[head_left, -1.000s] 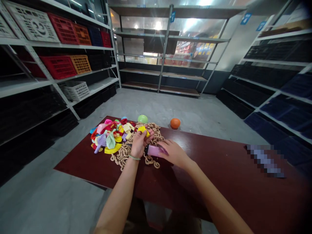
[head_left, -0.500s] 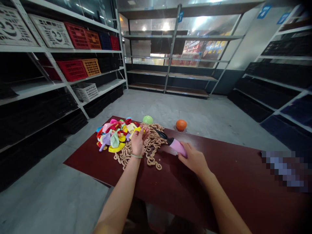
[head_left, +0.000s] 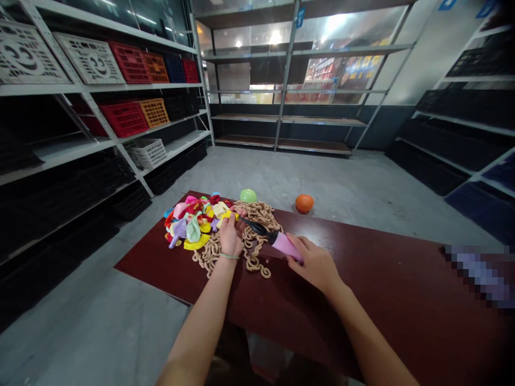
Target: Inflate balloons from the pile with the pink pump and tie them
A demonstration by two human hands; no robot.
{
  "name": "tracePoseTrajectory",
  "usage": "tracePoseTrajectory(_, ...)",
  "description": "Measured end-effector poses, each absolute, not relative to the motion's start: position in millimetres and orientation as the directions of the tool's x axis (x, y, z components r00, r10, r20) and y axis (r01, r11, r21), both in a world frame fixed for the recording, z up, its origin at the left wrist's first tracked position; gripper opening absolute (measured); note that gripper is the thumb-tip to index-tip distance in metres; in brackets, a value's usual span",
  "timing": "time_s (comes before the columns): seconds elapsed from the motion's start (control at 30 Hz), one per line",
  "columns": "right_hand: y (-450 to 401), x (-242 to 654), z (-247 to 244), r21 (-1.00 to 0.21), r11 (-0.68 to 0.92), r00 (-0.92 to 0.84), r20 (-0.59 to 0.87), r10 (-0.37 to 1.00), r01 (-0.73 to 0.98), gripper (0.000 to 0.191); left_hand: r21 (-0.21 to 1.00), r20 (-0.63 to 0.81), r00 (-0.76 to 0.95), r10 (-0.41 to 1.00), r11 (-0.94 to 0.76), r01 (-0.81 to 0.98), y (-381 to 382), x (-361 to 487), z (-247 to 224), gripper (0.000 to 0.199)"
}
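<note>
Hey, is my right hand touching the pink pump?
Touching: the head view shows the right hand gripping the pump by its pink end.

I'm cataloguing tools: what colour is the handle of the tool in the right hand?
The handle is light pink; the head view shows it best.

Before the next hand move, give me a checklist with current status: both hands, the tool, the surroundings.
1. Left hand grips limp yellow rubber balloon: ok.
2. Right hand grips pink-handled black-ended tool: ok.
3. Tool's black tip inside the yellow balloon: cannot tell, too small at the left hand.
4. Tan curled strips kept away from beneath the tool: not ok, they lie under its black end.
5. Round orange object resting on the dark red tabletop: cannot tell, it shows at the far edge.
</note>
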State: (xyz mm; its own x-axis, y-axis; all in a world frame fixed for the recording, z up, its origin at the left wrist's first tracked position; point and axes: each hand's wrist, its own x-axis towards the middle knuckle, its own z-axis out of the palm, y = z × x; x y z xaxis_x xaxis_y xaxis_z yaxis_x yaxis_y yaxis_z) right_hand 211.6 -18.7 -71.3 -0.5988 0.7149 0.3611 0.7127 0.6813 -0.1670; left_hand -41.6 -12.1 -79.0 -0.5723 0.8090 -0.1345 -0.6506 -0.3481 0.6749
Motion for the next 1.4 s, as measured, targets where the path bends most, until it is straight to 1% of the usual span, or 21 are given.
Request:
tracePoseTrajectory(0.1,-20,210,-72,-0.159,0.675,-0.601,0.344,0.722,0.72,0.054,0.71,-0.098,-0.585,0.805,-0.356,-0.608,-11,-39,-80,0.033)
tracePoseTrajectory(0.23,-20,208,-73,-0.163,0.668,-0.595,0.337,0.73,0.726,0.053,0.727,-0.09,-0.589,0.803,-0.352,-0.59,-11,-37,-81,0.035)
tracePoseTrajectory(0.43,-22,205,-72,-0.176,0.664,-0.578,0.366,0.729,0.726,0.051,0.749,-0.086,-0.533,0.842,-0.298,-0.592,-14,-31,-82,0.038)
tracePoseTrajectory(0.57,-22,203,-77,-0.179,0.666,-0.571,0.385,0.725,0.725,0.055,0.714,-0.088,-0.508,0.857,-0.301,-0.632,-15,-27,-83,0.035)
tracePoseTrajectory(0.67,-21,201,-82,-0.197,0.658,-0.543,0.421,0.726,0.727,0.056,0.681,-0.063,-0.48,0.875,-0.314,-0.662,-14,-25,-84,0.032)
tracePoseTrajectory(0.8,-25,195,-85,-0.211,0.66,-0.536,0.435,0.724,0.721,0.048,0.643,-0.042,-0.477,0.878,-0.341,-0.685,-14,-18,-78,0.031)
tracePoseTrajectory(0.9,-30,188,-86,-0.229,0.665,-0.527,0.453,0.719,0.711,0.046,0.616,-0.009,-0.476,0.88,-0.37,-0.696,-15,-8,-64,0.032)
tracePoseTrajectory(1.03,-32,183,-88,-0.265,0.626,-0.468,0.472,0.747,0.733,0.048,0.663,0.047,-0.539,0.841,-0.43,-0.613,-13,7,-44,0.034)
tracePoseTrajectory(1.17,-30,186,-86,-0.257,0.569,-0.43,0.438,0.789,0.782,0.052,0.7,0.022,-0.631,0.776,-0.462,-0.544,-3,24,-30,0.033)
tracePoseTrajectory(1.27,-29,189,-83,-0.253,0.536,-0.404,0.427,0.809,0.806,0.054,0.732,0.005,-0.653,0.758,-0.447,-0.514,4,35,-22,0.033)
tracePoseTrajectory(1.4,-31,190,-83,-0.286,0.531,-0.369,0.464,0.805,0.798,0.051,0.712,0.049,-0.655,0.754,-0.486,-0.507,8,40,-12,0.028)
